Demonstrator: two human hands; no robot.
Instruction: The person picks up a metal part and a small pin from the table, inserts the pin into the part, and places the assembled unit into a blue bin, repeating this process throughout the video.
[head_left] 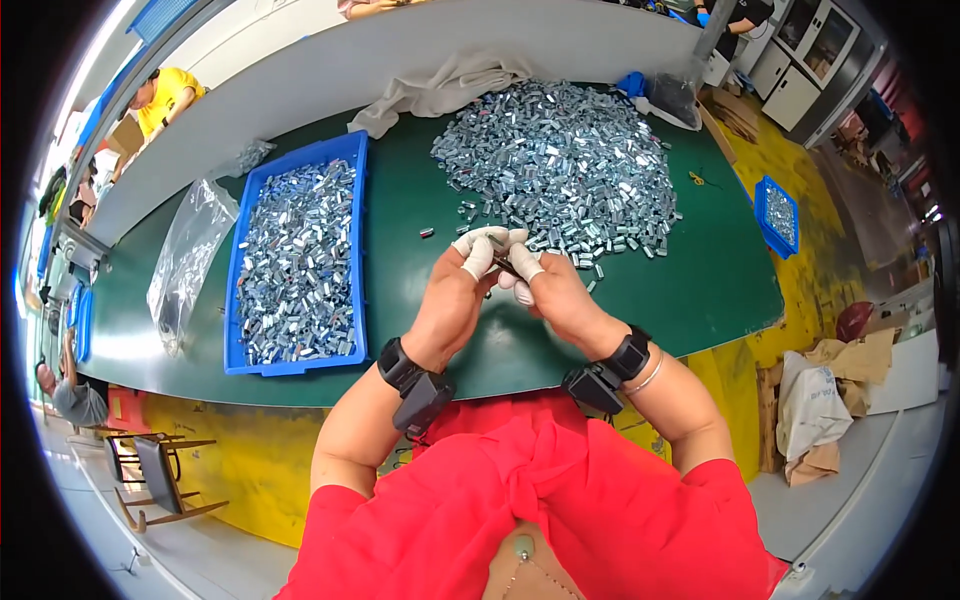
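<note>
My left hand (462,285) and my right hand (556,290) meet above the green table, with white covers on several fingers. Both are closed around small dark metal pieces (503,262) held between the fingertips; the fingers hide most of their shape. Just beyond my hands spreads a large heap of small shiny metal pieces (570,160). One loose metal piece (427,232) lies apart, left of my left hand. Farther left stands a blue tray (362,250) filled with similar metal pieces (297,265).
A clear plastic bag (190,255) lies left of the tray. A pale cloth (440,92) rests at the table's back, below a grey partition (400,45). A small blue basket (777,217) of pieces stands off the right side. People work beyond, one in yellow (170,97).
</note>
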